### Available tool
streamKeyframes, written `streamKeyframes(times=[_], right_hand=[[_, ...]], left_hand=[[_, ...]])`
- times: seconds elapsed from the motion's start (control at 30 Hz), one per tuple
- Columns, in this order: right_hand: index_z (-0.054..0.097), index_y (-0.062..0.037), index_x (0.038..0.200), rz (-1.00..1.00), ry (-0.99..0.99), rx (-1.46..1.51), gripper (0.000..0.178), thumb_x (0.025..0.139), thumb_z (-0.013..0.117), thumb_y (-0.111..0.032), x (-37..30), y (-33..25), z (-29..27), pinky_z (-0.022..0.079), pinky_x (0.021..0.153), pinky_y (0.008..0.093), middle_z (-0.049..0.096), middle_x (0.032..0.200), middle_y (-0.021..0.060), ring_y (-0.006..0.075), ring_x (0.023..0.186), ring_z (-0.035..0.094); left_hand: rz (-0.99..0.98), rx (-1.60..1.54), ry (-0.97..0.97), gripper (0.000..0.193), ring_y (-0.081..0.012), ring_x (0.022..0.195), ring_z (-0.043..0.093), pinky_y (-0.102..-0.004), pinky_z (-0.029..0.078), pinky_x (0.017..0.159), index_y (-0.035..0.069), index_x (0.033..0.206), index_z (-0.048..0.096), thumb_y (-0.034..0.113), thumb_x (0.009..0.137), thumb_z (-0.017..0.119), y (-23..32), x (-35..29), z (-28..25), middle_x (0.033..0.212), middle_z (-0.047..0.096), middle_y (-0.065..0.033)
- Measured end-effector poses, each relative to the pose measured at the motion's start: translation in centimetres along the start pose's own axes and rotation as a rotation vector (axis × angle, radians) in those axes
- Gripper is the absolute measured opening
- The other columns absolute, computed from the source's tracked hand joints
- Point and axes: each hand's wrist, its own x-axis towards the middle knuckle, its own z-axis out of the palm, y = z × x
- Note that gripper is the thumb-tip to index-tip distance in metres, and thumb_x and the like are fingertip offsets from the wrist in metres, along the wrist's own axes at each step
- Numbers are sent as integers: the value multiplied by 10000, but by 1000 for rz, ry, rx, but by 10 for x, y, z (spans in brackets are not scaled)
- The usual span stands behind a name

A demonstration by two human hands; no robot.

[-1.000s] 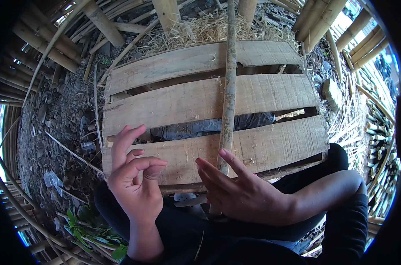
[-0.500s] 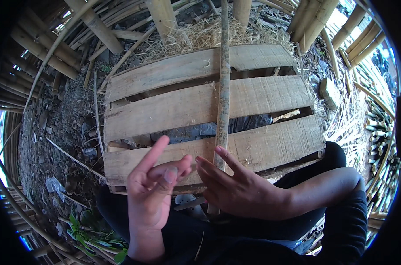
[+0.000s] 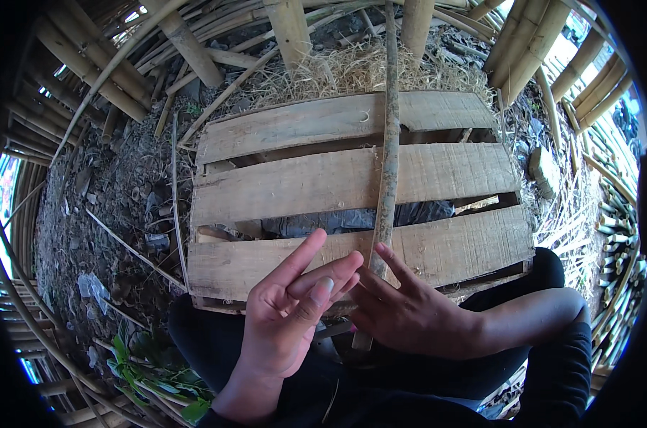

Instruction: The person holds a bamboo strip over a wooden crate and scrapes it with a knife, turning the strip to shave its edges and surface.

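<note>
3-plank platform [image 3: 288,187], bamboo posts [image 3: 288,32] behind. Left hand [image 3: 288,314] loosely uncurled; right hand [image 3: 416,310] over pole [image 3: 389,157], grip unclear.

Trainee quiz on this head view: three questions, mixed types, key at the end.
1. True or false: the long pole crosses over all three broad wooden planks.
2. Which hand covers part of the pole's lower stretch in this view?
A) left
B) right
C) neither
3. Fill in the blank: the green leafy plant is on the person's ____ side.

Key:
1. True.
2. B, the right hand.
3. Left.
</note>
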Motion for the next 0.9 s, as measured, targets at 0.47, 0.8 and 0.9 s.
streamKeyframes(times=[0.47, 0.8, 0.9], right_hand=[[669, -44, 1015, 5, -18, 38, 384, 969, 451, -357, 0, 2, -1, 264, 1129, 557, 635, 1144, 107, 263, 1283, 453], [580, 78, 1045, 21, -23, 510, 283, 895, 535, -158, -4, 17, 4, 318, 1120, 502, 549, 1190, 247, 364, 1251, 468], [563, 118, 1007, 40, -44, 637, 265, 872, 565, -110, 1, 21, 0, 340, 1113, 480, 557, 1093, 270, 389, 1196, 498]], left_hand=[[10, 9, 3, 657, -254, 1149, 593, -387, 466, 1007, -85, 1425, 252, -69, 873, 608, -4, 0, -6, 1157, 634, -227], [41, -34, -46, 671, -299, 1189, 561, -407, 460, 1016, -54, 1443, 235, -61, 881, 600, -2, -1, -9, 1170, 632, -208], [92, -146, -98, 707, -322, 1226, 528, -427, 427, 1048, -48, 1457, 192, -16, 888, 612, 2, -3, -7, 1196, 617, -213]])
